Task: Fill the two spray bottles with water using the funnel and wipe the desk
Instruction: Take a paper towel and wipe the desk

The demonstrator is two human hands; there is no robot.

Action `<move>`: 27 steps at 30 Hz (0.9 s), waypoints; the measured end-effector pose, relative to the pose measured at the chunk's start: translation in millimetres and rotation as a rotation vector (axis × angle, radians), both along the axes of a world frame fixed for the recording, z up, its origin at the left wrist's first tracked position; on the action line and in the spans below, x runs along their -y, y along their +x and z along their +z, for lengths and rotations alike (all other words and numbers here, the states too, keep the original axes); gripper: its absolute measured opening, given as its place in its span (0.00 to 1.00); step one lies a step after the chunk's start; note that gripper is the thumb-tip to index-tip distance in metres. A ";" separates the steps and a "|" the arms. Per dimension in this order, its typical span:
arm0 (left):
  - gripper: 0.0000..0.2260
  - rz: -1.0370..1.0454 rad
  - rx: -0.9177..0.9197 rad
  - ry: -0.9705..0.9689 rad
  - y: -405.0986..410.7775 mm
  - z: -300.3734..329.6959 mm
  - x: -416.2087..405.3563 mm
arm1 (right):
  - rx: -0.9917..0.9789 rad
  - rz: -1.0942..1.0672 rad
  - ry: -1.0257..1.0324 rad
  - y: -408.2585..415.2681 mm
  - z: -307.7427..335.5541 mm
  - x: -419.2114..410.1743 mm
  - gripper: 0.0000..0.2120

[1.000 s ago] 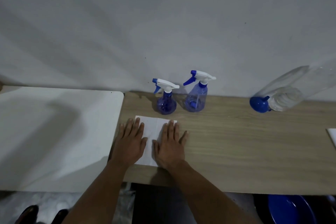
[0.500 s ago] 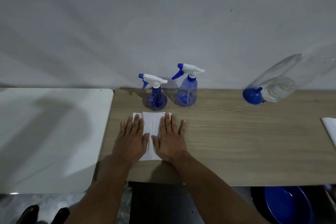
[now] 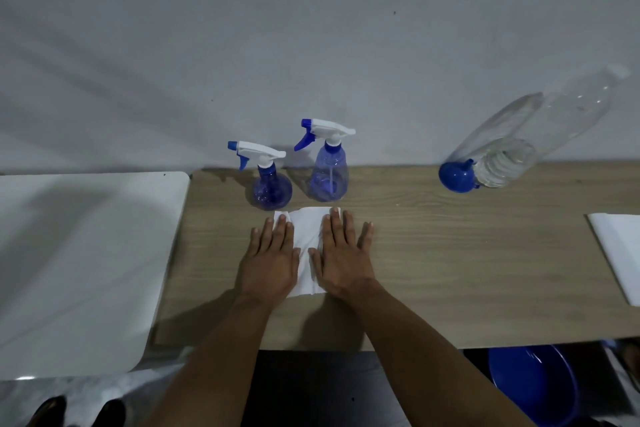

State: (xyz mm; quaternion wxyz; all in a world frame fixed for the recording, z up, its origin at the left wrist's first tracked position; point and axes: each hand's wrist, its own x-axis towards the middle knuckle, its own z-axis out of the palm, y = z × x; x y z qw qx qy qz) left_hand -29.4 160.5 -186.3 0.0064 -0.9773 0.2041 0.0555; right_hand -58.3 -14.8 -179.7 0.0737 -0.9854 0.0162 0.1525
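Two blue spray bottles with white trigger heads stand by the wall on the wooden desk (image 3: 450, 270): a round one (image 3: 269, 191) and a taller one (image 3: 329, 177) to its right. Just in front of them lies a white paper towel (image 3: 306, 239). My left hand (image 3: 272, 260) and my right hand (image 3: 341, 256) press flat on it, fingers spread, side by side. A blue funnel (image 3: 455, 177) rests at the back right, against a large clear water bottle (image 3: 519, 146) that looks slanted against the wall.
A white table (image 3: 79, 253) adjoins the desk on the left. Another white paper sheet (image 3: 620, 253) lies at the desk's right edge. A blue basin (image 3: 533, 388) sits on the floor below the desk's front right. Dark shoes (image 3: 48, 412) show at bottom left.
Both hands stay flat on the towel and have slid with it to the right along the desk, from its left edge to in front of the bottles. The hands have moved slightly apart.
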 end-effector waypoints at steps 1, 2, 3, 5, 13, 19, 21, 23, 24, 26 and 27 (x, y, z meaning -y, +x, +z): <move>0.29 -0.004 -0.004 -0.004 -0.2 0.0 7.3 | 0.000 -0.009 0.001 -1.7 0.3 5.9 0.38; 0.29 -0.008 -0.006 -0.013 -0.8 0.0 14.7 | -0.002 -0.015 0.000 -3.5 0.3 11.8 0.37; 0.29 -0.017 -0.009 -0.020 -1.5 -0.7 21.8 | -0.002 -0.021 -0.001 -5.4 0.4 17.5 0.37; 0.28 -0.039 -0.023 -0.022 -2.7 -0.5 35.7 | 0.001 -0.034 -0.001 -8.8 0.0 29.9 0.37; 0.28 -0.105 -0.018 -0.029 -4.9 2.6 93.7 | 0.021 -0.051 0.011 -19.6 1.0 95.8 0.35; 0.29 -0.145 -0.025 -0.032 -6.0 2.8 142.0 | 0.023 -0.057 0.014 -21.8 0.4 142.9 0.35; 0.29 -0.141 -0.019 -0.025 -5.2 3.2 157.0 | 0.023 -0.059 0.010 -23.6 1.6 162.1 0.35; 0.29 -0.150 -0.010 -0.018 -5.3 3.0 174.3 | 0.026 -0.065 0.012 -25.7 2.8 183.4 0.34; 0.30 -0.157 -0.008 -0.015 -5.6 3.1 183.3 | 0.032 -0.070 0.011 -26.5 3.1 193.3 0.34; 0.30 -0.177 -0.015 -0.015 -6.8 4.0 204.7 | 0.038 -0.081 0.005 -28.9 3.7 213.6 0.34; 0.30 -0.187 -0.018 -0.017 -7.6 4.3 215.5 | 0.038 -0.085 0.002 -30.1 4.1 223.2 0.34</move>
